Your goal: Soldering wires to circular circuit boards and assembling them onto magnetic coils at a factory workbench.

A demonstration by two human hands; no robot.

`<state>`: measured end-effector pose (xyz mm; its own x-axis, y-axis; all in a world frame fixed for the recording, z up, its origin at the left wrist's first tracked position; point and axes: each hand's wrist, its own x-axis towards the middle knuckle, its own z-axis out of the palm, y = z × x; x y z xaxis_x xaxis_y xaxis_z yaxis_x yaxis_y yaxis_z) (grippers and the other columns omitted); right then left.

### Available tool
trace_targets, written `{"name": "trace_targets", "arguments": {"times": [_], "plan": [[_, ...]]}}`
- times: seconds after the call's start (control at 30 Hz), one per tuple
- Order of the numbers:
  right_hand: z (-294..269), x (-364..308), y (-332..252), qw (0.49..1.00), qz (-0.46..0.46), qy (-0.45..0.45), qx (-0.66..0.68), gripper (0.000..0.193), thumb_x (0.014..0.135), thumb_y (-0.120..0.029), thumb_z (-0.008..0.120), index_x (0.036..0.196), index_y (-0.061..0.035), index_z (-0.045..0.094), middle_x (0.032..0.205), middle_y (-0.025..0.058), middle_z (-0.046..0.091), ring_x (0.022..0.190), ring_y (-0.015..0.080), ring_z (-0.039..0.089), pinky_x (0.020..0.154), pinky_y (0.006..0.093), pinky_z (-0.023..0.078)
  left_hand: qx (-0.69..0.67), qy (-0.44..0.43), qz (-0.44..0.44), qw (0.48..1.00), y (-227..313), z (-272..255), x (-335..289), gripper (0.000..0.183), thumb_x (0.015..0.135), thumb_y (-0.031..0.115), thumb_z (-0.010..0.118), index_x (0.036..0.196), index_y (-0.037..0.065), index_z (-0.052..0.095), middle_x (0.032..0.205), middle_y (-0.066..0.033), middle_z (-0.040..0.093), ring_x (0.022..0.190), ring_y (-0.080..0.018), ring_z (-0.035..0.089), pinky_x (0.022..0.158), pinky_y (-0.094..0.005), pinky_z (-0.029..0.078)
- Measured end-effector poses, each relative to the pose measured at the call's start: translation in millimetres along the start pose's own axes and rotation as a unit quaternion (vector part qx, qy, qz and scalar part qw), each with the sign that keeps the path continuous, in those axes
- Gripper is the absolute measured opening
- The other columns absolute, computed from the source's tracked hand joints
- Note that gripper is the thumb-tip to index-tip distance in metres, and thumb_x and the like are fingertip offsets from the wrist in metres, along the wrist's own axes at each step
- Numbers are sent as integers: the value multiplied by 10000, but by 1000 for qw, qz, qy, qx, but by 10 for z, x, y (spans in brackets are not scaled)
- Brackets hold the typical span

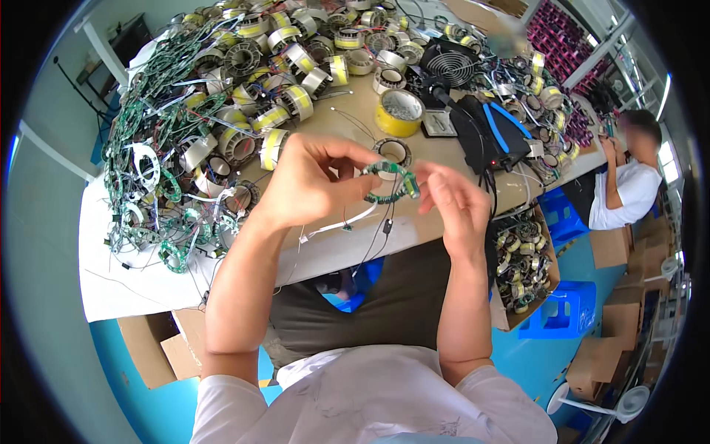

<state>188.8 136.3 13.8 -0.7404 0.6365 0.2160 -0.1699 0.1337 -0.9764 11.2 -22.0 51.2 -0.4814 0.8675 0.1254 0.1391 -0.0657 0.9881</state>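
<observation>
My left hand (314,181) pinches a green ring-shaped circuit board (386,198) between thumb and fingers, above the table's near edge. Thin dark wires and a white flat cable (344,225) hang below the ring. At its right side is my right hand (460,211), slightly blurred, thumb and fingers apart beside the board. Whether a fingertip touches it I cannot tell. Just behind the board, a coil (393,148) lies on the table, partly hidden. A yellow tape roll (399,118) stands farther back.
Piled wire coils (299,100) cover the table's back; tangled green ring boards (171,255) lie left. Blue-handled pliers (497,127) rest on a black device (481,140) at right. A box of coils (523,259) and a blue stool (566,311) stand below. Another person (629,174) sits right.
</observation>
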Motion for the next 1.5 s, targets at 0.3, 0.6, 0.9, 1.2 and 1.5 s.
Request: {"name": "trace_targets", "arguments": {"times": [0.3, 0.6, 0.9, 1.2, 1.5], "plan": [[316, 478, 245, 876, -195, 13, -440, 781, 783, -438, 844, 1327, 50, 569, 1209, 232, 613, 1139, 404, 580, 980, 480, 469, -112, 149, 75, 980, 45, -200, 36, 126, 847, -1, 752, 972, -16, 750, 779, -42, 729, 539, -22, 517, 460, -190, 345], [215, 529, 282, 863, -153, -97, -472, 697, 760, -290, 834, 1323, 37, 585, 1233, 183, 628, 1176, 380, 578, 1019, 453, 470, -85, 264, 90, 957, -62, -166, 105, 170, 882, 71, 769, 1015, -33, 753, 805, 6, 712, 656, -12, 552, 574, -184, 415], [-138, 547, 141, 862, -229, -278, -357, 611, 675, 24, 716, 1276, -52, 643, 1261, 167, 651, 1244, 357, 577, 1050, 419, 479, 146, 283, 88, 944, -311, -36, 243, 197, 844, 63, 774, 1018, -22, 736, 774, 32, 663, 638, -9, 500, 566, -206, 443], [-97, 648, 112, 863, -199, -325, -332, 666, 663, 21, 796, 1304, -86, 644, 1328, 165, 636, 1346, 355, 518, 1088, 429, 454, 166, 266, 40, 949, -394, 8, 278, 192, 786, 78, 767, 957, 1, 727, 817, -44, 725, 647, -87, 597, 619, -287, 515], [-59, 564, -354, 875, -248, -293, -294, 689, 700, -227, 890, 1321, -58, 644, 1312, 179, 641, 1226, 349, 596, 1031, 414, 471, 208, 269, 44, 939, -382, 14, 286, 215, 825, 60, 785, 1019, -13, 730, 803, -2, 689, 662, -34, 558, 603, -220, 486]]}}
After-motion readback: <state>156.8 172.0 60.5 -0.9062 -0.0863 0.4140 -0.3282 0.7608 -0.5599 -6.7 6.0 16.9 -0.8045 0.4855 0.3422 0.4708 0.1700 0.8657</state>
